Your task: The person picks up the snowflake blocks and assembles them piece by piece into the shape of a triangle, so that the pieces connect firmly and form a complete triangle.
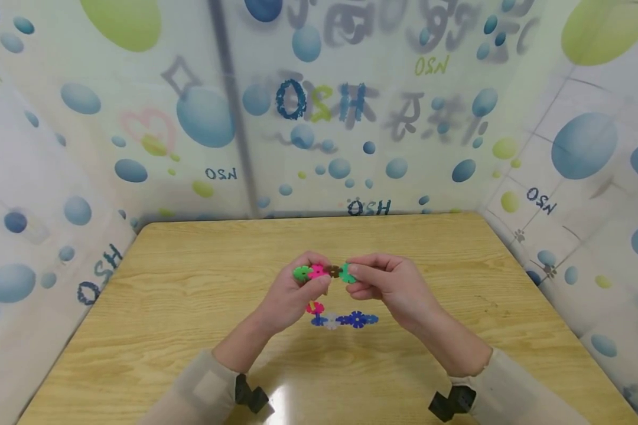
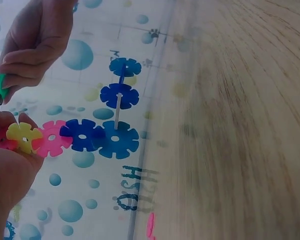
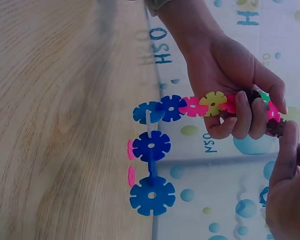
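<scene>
My left hand [image 1: 283, 301] grips a chain of plastic snowflake discs, its fingers curled round one part. At its fingertips a light green disc [image 1: 301, 273], a pink disc [image 1: 317, 271] and a brown disc [image 1: 333, 271] are joined in a row. Between thumb and fingers my right hand [image 1: 399, 289] pinches a teal-green disc [image 1: 347, 274], right at the brown disc's edge. From under the left hand the chain runs on through a yellow disc [image 3: 213, 104] and a pink disc [image 3: 192, 106], then bends at a corner into several blue discs [image 1: 357, 320] and a white one [image 1: 332, 320].
A wooden table [image 1: 191, 265] lies beneath both hands. Patterned walls [image 1: 340, 147] enclose its back and sides. Small pink pieces [image 3: 131, 176] show beside the blue end of the chain in the right wrist view.
</scene>
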Available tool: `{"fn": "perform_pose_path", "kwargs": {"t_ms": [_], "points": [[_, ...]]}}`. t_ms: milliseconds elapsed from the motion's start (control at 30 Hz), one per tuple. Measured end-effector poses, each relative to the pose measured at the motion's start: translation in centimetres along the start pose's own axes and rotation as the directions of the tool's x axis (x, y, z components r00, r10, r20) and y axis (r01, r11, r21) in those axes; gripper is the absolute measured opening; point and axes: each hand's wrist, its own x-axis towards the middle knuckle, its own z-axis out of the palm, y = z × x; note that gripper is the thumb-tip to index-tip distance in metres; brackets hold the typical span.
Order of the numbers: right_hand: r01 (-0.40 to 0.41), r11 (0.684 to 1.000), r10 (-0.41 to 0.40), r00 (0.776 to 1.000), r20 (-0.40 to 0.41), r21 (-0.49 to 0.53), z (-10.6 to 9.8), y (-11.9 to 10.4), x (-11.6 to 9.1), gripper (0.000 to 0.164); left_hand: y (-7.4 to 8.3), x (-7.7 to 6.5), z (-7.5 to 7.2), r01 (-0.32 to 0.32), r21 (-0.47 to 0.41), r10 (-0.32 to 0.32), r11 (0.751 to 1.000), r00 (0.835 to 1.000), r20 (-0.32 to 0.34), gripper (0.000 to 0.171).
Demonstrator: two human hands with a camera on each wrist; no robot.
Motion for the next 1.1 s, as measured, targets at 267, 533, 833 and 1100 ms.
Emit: {"fn": "perform_pose_path", "kwargs": {"t_ms": [267, 533, 833, 1100], "points": [[-0.002, 1.0, 0.002, 1.0, -0.014, 0.0, 0.1, 0.0, 0.0, 0.022, -0.1, 0.3, 0.2, 0.027, 0.005, -0.027, 1.0, 1.0, 0.011, 0.021], [0.01, 1.0, -0.009, 1.0, 0.027, -0.025, 0.5, -0.1, 0.1, 0.031, 0.0, 0.1, -0.5, 0.024, 0.008, -0.024, 1.0, 1.0, 0.004, 0.022], [-0.012, 0.97, 0.035, 0.996, 0.088, -0.242, -1.1, 1.3, 3.5, 0.039, 0.6, -0.9, -2.4, 0.009, -0.01, -0.009, 1.0, 0.999, -0.037, 0.021], [0.063, 0.803, 0.116, 0.959, 0.259, -0.593, -2.1, 6.3, 9.8, 0.022, 1.1, -2.0, -3.8, 0.023, 0.03, -0.021, 0.999, 0.998, -0.066, 0.017]]}}
